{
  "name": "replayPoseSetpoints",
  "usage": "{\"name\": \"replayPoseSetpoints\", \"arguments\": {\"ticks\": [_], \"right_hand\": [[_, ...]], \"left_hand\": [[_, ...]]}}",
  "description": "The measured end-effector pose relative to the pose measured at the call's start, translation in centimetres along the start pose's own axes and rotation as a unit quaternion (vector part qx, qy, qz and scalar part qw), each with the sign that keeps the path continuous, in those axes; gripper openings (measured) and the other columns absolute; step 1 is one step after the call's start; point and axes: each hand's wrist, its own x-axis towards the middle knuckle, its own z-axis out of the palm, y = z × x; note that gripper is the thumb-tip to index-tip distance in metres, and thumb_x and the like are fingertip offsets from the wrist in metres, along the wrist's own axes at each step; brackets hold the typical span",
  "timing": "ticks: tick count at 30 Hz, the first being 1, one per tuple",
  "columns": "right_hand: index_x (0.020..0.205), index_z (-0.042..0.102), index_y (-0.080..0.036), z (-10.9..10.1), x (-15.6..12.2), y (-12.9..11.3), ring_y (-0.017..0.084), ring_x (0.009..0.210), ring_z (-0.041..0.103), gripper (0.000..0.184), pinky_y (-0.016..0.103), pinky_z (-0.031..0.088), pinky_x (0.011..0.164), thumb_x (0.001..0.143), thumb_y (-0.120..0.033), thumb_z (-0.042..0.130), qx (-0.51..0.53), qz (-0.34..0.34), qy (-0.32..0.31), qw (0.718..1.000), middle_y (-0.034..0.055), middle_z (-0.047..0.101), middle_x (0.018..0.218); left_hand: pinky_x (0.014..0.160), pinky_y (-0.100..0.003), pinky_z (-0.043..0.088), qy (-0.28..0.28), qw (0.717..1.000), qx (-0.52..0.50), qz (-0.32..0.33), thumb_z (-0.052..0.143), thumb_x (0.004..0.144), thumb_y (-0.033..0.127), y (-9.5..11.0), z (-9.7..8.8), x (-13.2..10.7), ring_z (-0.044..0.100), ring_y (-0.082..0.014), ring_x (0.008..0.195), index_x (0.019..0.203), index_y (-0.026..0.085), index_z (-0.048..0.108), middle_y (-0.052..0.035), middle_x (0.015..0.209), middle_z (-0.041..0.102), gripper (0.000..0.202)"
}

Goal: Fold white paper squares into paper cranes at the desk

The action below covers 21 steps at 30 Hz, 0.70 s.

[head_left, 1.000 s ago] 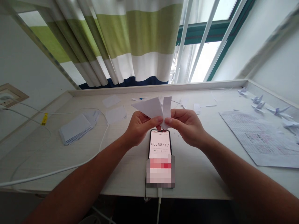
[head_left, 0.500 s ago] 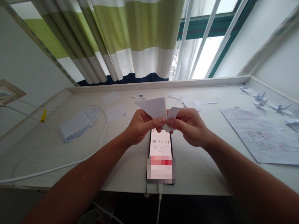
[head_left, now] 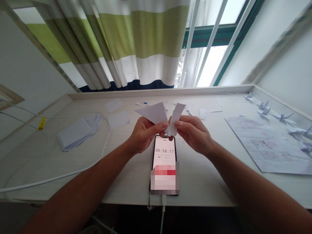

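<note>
I hold a partly folded piece of white paper (head_left: 159, 114) above the desk, between both hands. My left hand (head_left: 143, 134) pinches its wide pointed flap on the left. My right hand (head_left: 192, 131) pinches the narrow upright flap on the right. Right below my hands lies a phone (head_left: 164, 162) with a timer reading 00:58:17 on its screen, plugged into a cable at the near edge.
A stack of white paper squares (head_left: 75, 131) lies at the left, looped by a white cable (head_left: 73, 174). Several folded paper cranes (head_left: 280, 117) line the right edge beside a printed sheet (head_left: 265, 143). Paper scraps (head_left: 204, 112) lie by the back ledge under a striped curtain (head_left: 136, 42).
The narrow right flap, bent down half a second ago, stands upright again. My hands stay together above the phone; the view has shifted slightly.
</note>
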Motion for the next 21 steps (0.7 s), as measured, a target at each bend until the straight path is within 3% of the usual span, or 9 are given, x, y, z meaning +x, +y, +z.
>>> {"name": "replayPoseSetpoints", "arguments": {"ticks": [4, 8, 14, 21], "right_hand": [[0.095, 0.081, -0.017, 0.07, -0.07, 0.03, 0.016, 0.075, 0.069, 0.013, 0.028, 0.058, 0.065, 0.093, -0.03, 0.077, 0.007, -0.004, 0.005, 1.0, 0.0039, 0.074, 0.081], [0.097, 0.082, -0.018, 0.25, -0.02, 0.07, 0.015, 0.076, 0.07, 0.008, 0.026, 0.058, 0.065, 0.092, -0.023, 0.078, -0.002, -0.024, -0.003, 1.0, 0.004, 0.076, 0.083], [0.092, 0.08, -0.016, 0.34, 0.05, -0.54, 0.014, 0.071, 0.069, 0.013, 0.026, 0.055, 0.062, 0.095, -0.028, 0.076, -0.002, -0.018, -0.014, 1.0, 0.0042, 0.075, 0.077], [0.088, 0.075, -0.017, 0.71, 0.0, -0.04, 0.014, 0.068, 0.065, 0.02, 0.027, 0.054, 0.061, 0.095, -0.035, 0.076, -0.044, -0.028, 0.026, 0.998, 0.0032, 0.073, 0.077]], "left_hand": [[0.069, -0.034, 0.061, 0.004, 1.0, 0.017, -0.001, 0.08, 0.089, 0.039, 0.0, -0.03, 0.0, 0.068, -0.0181, 0.065, 0.07, 0.016, 0.072, -0.0027, 0.064, 0.064, 0.031], [0.064, -0.031, 0.059, 0.015, 1.0, 0.021, 0.008, 0.081, 0.088, 0.045, -0.04, -0.27, 0.01, 0.065, -0.0156, 0.058, 0.076, 0.015, 0.076, -0.0034, 0.063, 0.067, 0.032], [0.064, -0.029, 0.059, -0.024, 0.999, 0.036, 0.002, 0.082, 0.087, 0.035, -0.14, -0.88, -0.07, 0.071, -0.0169, 0.065, 0.089, 0.016, 0.079, -0.0044, 0.072, 0.073, 0.02], [0.07, -0.034, 0.062, 0.004, 1.0, 0.024, 0.0, 0.081, 0.088, 0.035, -0.41, -0.71, -0.12, 0.065, -0.0149, 0.06, 0.083, 0.016, 0.076, -0.0011, 0.065, 0.066, 0.02]]}}
